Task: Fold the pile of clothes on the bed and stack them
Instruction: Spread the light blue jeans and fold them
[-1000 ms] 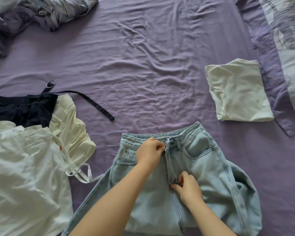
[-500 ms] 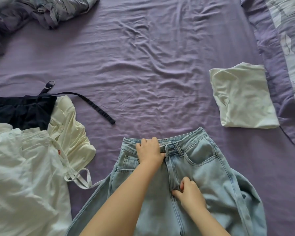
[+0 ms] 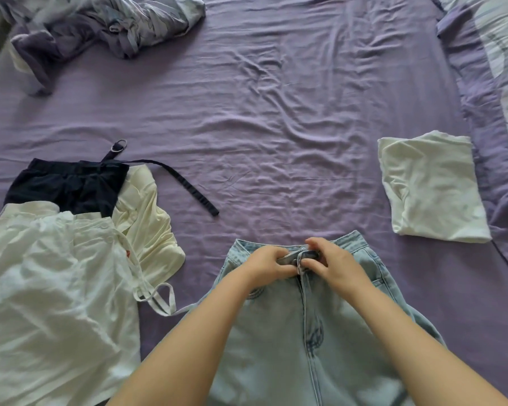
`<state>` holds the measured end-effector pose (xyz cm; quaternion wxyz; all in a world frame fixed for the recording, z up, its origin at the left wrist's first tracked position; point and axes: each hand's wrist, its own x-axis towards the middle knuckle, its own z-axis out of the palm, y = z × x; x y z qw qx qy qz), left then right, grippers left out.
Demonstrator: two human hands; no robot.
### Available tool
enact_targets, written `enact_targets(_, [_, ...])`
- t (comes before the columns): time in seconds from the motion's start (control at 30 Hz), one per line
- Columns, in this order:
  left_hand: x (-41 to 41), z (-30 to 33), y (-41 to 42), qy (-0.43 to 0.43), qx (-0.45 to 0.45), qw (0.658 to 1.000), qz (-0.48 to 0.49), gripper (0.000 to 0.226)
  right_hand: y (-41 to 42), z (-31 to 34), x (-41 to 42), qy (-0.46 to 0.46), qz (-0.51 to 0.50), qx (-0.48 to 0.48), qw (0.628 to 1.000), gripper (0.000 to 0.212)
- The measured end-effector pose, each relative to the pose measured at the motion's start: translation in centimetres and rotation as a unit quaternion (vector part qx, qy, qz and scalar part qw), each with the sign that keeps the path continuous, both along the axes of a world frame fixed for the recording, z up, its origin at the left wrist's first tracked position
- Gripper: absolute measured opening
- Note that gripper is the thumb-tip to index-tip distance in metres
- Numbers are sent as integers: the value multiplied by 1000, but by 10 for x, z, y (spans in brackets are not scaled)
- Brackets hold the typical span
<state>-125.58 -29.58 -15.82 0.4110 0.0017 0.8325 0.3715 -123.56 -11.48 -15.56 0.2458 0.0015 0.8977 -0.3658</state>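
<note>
Both hands are up at the waistband, right at the fly. Left hand (image 3: pixel 269 263) has its fingers curled, pinching the band just left of the button; right hand (image 3: pixel 336 263) pinches the other flap, thumb & fingertips closed on it. Looks to me like she's doing up the button before folding, tho the button itself is hidden under the fingers, so can't tell if it's through yet.

The jeans (image 3: pixel 279 341), light blue, lie front-up on the purple sheet (image 3: pixel 276 112), waist away from her, legs running back toward her & out of frame.

To do this bit well, imo: hold both flaps flat & level, close the fly fully, then smooth the front w/ a palm so the legs can go one over the other w/o a twist at the crotch seam.

Folded pale top (image 3: pixel 431 189) sits well apart to the right, prob the start of the stack. To the left, the unfolded pile: white shirt (image 3: pixel 47 288), cream top (image 3: pixel 150 227), dark garment (image 3: pixel 68 186) w/ a strap (image 3: pixel 185 186) trailing out. Crumpled bedding (image 3: pixel 100 22) far off at top left.
</note>
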Motion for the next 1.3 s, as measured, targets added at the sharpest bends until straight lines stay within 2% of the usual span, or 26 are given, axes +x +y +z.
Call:
enact_targets(0.13, [12, 35, -11, -42, 86, 995, 26, 30, 9, 27, 10, 39, 11, 8, 999, 23])
enact_targets(0.23, [25, 59, -9, -6, 96, 994, 45, 35, 13, 51, 21, 79, 44, -15, 996, 15])
enact_targets(0.3, [35, 75, -6, 20, 98, 993, 66, 43, 18, 69, 28, 93, 56, -37, 993, 13])
enact_targets(0.43, [52, 108, 6, 44, 105, 986, 120, 36, 25, 106, 46, 120, 53, -96, 987, 16])
enact_targets(0.53, [64, 133, 18, 61, 135, 977, 153, 26, 27, 130, 56, 128, 39, -102, 986, 15])
enact_targets(0.63, [74, 155, 28, 72, 147, 971, 175, 29, 30, 148, 65, 144, 23, -90, 985, 15])
enact_targets(0.9, [98, 198, 38, 107, 109, 979, 136, 50, 42, 179, 88, 248, 96, -48, 963, 20])
enact_targets(0.97, [104, 203, 41, 109, 82, 983, 122, 47, 45, 184, 90, 230, 108, -49, 966, 18])
enact_targets(1.07, [114, 209, 43, 101, 72, 989, 86, 36, 50, 192, 88, 150, 113, -56, 981, 18])
enact_targets(1.2, [124, 213, 47, 187, 16, 982, 22, 56, 58, 211, 83, 44, 114, -151, 981, 26])
enact_targets(1.3, [126, 212, 49, 208, 24, 977, 29, 41, 65, 222, 78, 2, 138, -171, 976, 12])
